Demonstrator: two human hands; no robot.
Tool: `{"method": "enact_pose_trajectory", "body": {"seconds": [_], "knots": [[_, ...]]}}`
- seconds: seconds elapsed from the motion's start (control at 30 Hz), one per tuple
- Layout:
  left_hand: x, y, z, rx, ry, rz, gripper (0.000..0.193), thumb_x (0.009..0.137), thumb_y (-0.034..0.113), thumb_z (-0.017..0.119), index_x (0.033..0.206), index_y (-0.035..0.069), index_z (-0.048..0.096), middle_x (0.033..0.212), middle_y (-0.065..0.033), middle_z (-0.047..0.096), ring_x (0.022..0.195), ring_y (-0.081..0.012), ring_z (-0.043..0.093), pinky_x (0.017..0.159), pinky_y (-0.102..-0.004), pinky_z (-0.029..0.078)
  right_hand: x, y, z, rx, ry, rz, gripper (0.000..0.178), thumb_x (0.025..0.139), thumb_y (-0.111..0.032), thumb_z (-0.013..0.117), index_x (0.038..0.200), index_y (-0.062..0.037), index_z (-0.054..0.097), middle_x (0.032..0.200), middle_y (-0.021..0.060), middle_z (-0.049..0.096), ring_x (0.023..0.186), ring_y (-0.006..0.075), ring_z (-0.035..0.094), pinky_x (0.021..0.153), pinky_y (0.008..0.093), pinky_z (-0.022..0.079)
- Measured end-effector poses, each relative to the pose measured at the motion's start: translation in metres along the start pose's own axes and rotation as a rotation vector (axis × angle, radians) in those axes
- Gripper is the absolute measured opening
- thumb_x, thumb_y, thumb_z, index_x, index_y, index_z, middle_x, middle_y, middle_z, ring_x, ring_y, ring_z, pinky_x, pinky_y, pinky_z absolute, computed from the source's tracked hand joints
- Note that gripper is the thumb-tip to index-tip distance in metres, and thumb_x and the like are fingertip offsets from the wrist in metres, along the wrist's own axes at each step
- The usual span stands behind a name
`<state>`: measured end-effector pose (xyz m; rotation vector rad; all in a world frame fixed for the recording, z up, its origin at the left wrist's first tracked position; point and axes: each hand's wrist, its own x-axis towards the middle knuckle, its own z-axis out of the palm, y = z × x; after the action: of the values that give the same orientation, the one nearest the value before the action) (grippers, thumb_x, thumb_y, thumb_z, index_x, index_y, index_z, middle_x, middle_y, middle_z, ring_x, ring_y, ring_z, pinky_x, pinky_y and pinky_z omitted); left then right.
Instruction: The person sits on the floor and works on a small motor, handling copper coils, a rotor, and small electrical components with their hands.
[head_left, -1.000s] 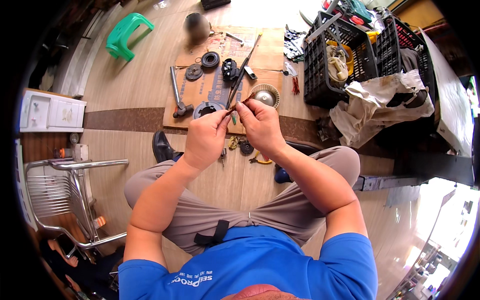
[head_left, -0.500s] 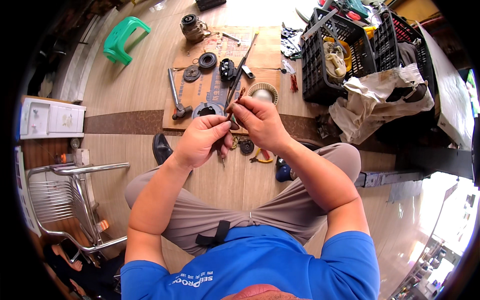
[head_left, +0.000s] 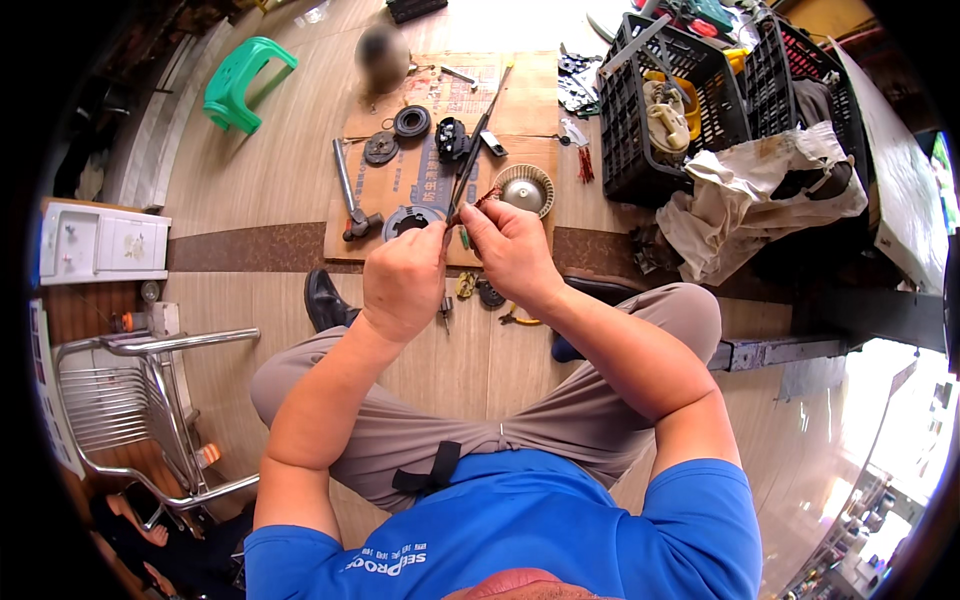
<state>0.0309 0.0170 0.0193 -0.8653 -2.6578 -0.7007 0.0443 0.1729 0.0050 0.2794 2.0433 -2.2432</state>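
Note:
Close together over the near edge of a cardboard sheet (head_left: 545, 110), both of my hands are closed. My right hand (head_left: 516, 252) pinches a reddish copper wire bundle (head_left: 493, 194), whose end sticks out beyond the fingers. My left hand (head_left: 402, 284), knuckles up, grips the same bundle at its near side; the fingers cover most of that part. Just past the hands lie a grey ring-shaped part (head_left: 402, 219) and a finned fan wheel (head_left: 540, 178). A hammer (head_left: 346, 185) rests left of them. Below the hands are a screwdriver-like tool (head_left: 446, 314) and partly hidden pliers (head_left: 522, 321).
More parts lie on the cardboard: a black ring (head_left: 411, 121), a round disc (head_left: 381, 148) and a black block (head_left: 452, 139). Black crates (head_left: 640, 180) with a cloth (head_left: 770, 190) stand at right. A green stool (head_left: 245, 80) and a metal chair (head_left: 150, 400) are at left.
My left hand has rolled over, its knuckles now upward and its fingers tucked in. The copper bundle's far end has tipped to the right. My right hand has shifted slightly nearer and left.

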Motion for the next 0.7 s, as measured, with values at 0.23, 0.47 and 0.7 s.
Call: {"method": "enact_pose_trajectory", "body": {"seconds": [0.23,0.47,0.7], "knots": [[0.003,-0.016,-0.015,-1.683,-0.514,-0.791,0.032,0.103,0.027,0.048,0.105,-0.001,0.064,0.077,-0.0097,0.067,0.062,-0.0146,0.064,0.057,-0.0253,0.051,0.001,-0.014,-0.014,0.233,-0.212,-0.032,0.021,0.101,-0.014,0.053,0.089,0.0008,0.063,0.079,-0.0025,0.06,0.072,0.0032,0.05,0.061,0.0223,0.043],[0.0,-0.015,-0.013,-1.501,-0.47,-0.839,0.018,0.098,0.015,0.056,0.099,-0.001,0.065,0.074,-0.0076,0.066,0.059,-0.0168,0.062,0.053,-0.0279,0.049,-0.001,-0.015,-0.009,0.238,-0.206,-0.112,0.024,0.102,-0.017,0.05,0.088,-0.0009,0.061,0.071,-0.0055,0.053,0.064,0.0018,0.042,0.055,0.0204,0.036],[0.0,0.004,-0.001,-0.12,-0.042,-0.035,0.014,0.083,0.005,0.067,0.096,-0.002,0.066,0.083,-0.0193,0.065,0.072,-0.0369,0.062,0.065,-0.0379,0.051,0.005,0.006,-0.002,0.05,0.006,-0.052,0.023,0.098,-0.014,0.056,0.088,0.0059,0.064,0.067,0.0007,0.059,0.065,0.0049,0.048,0.058,0.0253,0.043]]}}
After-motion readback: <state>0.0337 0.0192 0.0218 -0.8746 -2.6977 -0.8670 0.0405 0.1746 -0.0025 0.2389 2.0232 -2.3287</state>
